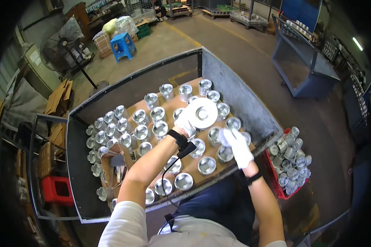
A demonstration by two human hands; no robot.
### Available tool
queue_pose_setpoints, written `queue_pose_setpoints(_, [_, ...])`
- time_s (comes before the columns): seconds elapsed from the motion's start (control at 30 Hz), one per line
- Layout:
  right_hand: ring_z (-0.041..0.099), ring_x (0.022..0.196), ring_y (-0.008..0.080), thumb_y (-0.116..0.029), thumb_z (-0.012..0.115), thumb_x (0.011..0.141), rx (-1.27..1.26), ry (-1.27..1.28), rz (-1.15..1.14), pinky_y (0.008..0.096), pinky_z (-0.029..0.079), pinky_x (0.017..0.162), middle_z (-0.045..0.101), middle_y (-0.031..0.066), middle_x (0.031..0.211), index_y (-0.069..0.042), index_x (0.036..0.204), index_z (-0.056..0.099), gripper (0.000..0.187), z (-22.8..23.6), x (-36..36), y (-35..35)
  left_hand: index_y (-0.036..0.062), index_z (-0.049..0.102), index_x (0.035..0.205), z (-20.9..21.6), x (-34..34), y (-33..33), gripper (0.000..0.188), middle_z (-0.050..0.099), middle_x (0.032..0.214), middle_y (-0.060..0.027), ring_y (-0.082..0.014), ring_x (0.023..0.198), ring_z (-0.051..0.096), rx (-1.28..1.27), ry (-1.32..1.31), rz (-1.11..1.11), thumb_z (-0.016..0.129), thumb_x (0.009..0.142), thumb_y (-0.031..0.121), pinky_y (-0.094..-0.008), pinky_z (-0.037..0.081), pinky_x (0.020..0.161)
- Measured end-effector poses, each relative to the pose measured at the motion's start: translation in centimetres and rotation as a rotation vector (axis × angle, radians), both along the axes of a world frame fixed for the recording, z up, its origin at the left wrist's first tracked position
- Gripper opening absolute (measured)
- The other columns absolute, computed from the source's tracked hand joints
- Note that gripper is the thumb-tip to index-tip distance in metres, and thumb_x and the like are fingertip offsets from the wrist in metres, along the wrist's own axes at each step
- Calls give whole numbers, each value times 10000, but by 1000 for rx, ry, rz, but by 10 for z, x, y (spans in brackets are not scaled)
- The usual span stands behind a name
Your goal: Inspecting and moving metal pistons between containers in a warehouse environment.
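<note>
My left hand (186,125), in a white glove, grips the edge of a shiny pale round disc (203,113) with a ringed centre. The disc is held above the silver pistons in the cart. My right hand (239,149), also gloved in white, hovers over the cart's right side with its fingers stretched out and slightly blurred. Closest to it are a piston (215,136) and another piston (225,154) partly behind the glove. Several more pistons (160,129) stand in loose rows on brown cardboard (196,169). The disc covers part of them.
Grey walls (239,86) enclose the cart. A cardboard box (121,164) with small tools sits among the pistons at left. A red crate (271,175) heaped with metal parts stands at right. Beyond are a blue stool (123,46), a fan (64,43) and another cart (299,61).
</note>
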State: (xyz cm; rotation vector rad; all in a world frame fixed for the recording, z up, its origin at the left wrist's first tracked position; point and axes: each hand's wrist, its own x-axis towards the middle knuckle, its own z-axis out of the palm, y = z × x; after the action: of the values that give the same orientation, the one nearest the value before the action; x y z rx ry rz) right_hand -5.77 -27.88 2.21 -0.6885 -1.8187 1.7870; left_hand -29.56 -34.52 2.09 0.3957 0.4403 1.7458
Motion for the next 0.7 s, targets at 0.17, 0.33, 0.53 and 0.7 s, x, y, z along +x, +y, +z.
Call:
queue_pose_setpoints(0.17, [585,1153,181,-204,514,1026,-429,301,-51,307,466,998,596,86,1278,1,1313,553,355,7,-36,-7,13,558,1266,-10,31,-25,307,661,1176,-104,-196,1075,656,-124,-82,-117,518,1011,179,-364,553,956])
queue_pose_setpoints(0.33, [628,1064,204,-236,547,1015,-1021,447,-2,377,557,896,647,83,1172,-45,1255,582,309,-7,-49,-4,18,542,1291,-15,41,-34,322,651,1207,-109,-193,1069,662,-89,26,-118,527,1004,164,-349,565,933])
queue_pose_setpoints(0.53, [618,1076,207,-263,487,1037,-1308,487,21,372,516,964,645,89,1165,-46,1281,544,332,28,-51,-30,7,533,1307,-12,35,-43,338,648,1217,-110,-193,1095,647,-70,186,-91,520,1007,164,-343,549,954])
queue_pose_setpoints(0.7, [611,1096,208,-309,505,1026,-992,636,10,380,501,985,648,105,1174,-36,1266,549,366,9,-43,-24,5,546,1295,24,52,-41,336,652,1218,-93,-194,1088,636,-220,81,-37,490,1023,196,-354,525,959])
